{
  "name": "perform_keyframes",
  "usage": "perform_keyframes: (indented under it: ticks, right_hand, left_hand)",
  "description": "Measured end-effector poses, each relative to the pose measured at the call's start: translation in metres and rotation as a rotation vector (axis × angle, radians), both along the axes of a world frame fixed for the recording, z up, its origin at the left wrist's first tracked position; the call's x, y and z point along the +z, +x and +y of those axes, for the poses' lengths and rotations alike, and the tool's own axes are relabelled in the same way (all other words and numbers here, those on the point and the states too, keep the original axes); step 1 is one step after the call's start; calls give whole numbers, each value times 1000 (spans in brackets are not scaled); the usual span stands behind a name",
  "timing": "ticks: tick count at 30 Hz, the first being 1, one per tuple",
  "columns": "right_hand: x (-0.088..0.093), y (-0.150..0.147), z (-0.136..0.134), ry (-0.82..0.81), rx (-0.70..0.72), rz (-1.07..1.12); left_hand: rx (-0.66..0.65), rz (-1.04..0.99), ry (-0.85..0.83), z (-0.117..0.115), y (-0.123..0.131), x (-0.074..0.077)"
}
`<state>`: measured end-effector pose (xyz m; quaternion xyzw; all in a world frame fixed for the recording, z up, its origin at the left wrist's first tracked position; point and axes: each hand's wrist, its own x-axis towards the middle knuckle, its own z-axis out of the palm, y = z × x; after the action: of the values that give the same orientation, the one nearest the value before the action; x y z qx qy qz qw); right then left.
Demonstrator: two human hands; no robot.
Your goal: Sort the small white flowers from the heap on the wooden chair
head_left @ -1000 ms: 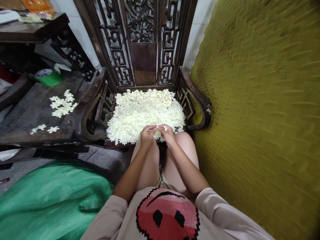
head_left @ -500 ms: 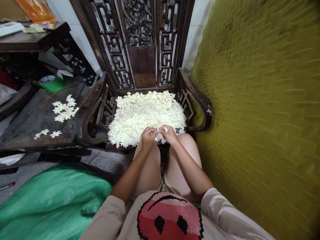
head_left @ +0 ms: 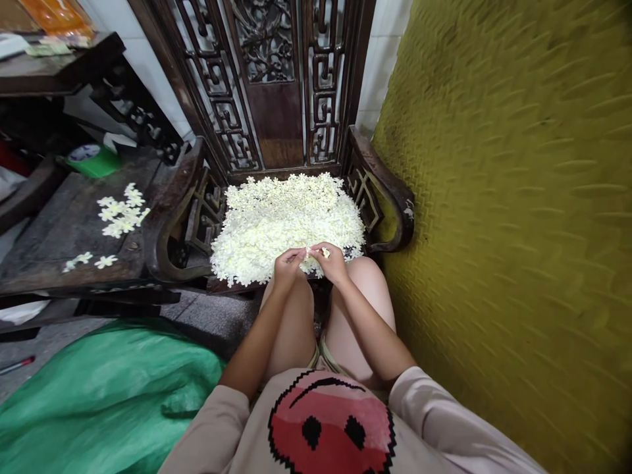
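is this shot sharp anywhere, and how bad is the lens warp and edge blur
Head view: sharpest in the middle, on the pile of flowers, where the left hand and right hand pinch one flower; toward the edges it smears, the yellow surface streaked; wide-angle warp splays the chair back; light is soft and even, no glare.

Dark carved wooden chair point(head_left: 380, 178), glossy; green plastic sheet point(head_left: 99, 388), slightly shiny.

Home room, carved wooden chair point(head_left: 380, 178), tiled wall point(head_left: 382, 59), cluttered side table point(head_left: 59, 62)
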<state>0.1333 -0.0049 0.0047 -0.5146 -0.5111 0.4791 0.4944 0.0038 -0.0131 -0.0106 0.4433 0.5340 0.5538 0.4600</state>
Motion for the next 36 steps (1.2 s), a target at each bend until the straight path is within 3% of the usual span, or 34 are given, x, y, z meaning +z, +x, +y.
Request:
perform_keyframes:
  ticks: [7,14,29,36]
  right_hand:
    - [4,-7,0,-5,7,27]
    - [2,-12,1,-174,23,172]
    - [1,-11,0,-156,56,135]
    - [-1,-12,1,-72,67,83]
  left_hand:
    - [18,-100,-80,6,-7,-8]
    - [38,-112,-80,7,-10,-13]
    - [28,-137,-70,5,-11,-7]
    - [35,-207,-115,2,-12,-3]
